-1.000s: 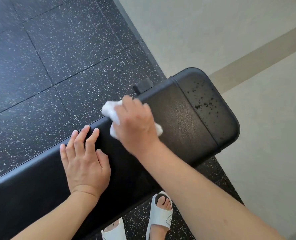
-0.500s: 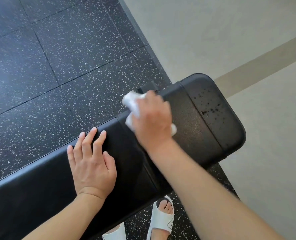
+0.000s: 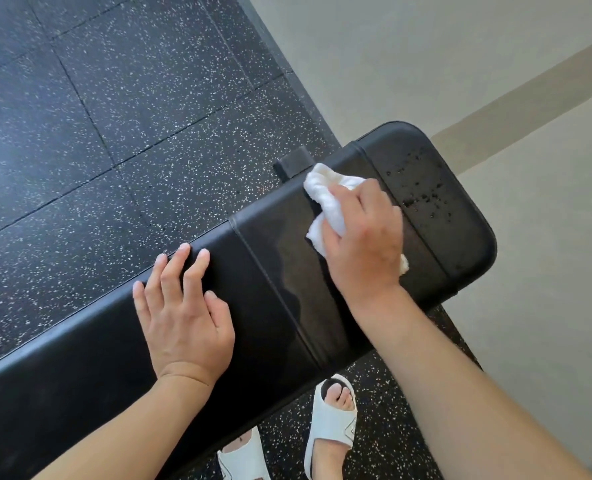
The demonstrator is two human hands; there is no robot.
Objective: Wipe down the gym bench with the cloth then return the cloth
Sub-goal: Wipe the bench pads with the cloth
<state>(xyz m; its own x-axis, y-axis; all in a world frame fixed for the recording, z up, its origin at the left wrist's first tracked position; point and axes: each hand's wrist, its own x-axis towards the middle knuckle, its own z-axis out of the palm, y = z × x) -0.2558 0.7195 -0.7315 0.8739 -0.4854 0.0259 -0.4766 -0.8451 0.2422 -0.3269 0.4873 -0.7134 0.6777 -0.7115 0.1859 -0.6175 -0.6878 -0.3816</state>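
Right hand (image 3: 363,240) grips a bunched white cloth (image 3: 325,199) and presses it onto the black gym bench (image 3: 270,271), its fingers curled over the wad and knuckles up, with cloth spilling out at the hand's 10 o'clock side and a small tuft showing at its 4 o'clock edge. Its forearm runs in from the 5 o'clock corner of the view, the wrist straight. Left hand (image 3: 183,306) lies flat on the padding, palm down, fingers straight and slightly spread, pointing toward 1 o'clock with the tips reaching the far edge of the bench; it holds nothing. Its forearm enters from about 7 o'clock. The bench's long axis runs from 8 o'clock up to 2 o'clock across the view, and its rounded end sits at the 2 o'clock side, past the right hand. Stitched seams cross the padding between the hands and just beyond the cloth. Dark droplets (image 3: 426,192) speckle the end panel at 2 o'clock of the cloth. Below the bench, at 6 o'clock, two feet in white sandals (image 3: 329,424) stand on black speckled floor tiles (image 3: 114,116), and pale flooring (image 3: 529,306) fills the 3 o'clock side.
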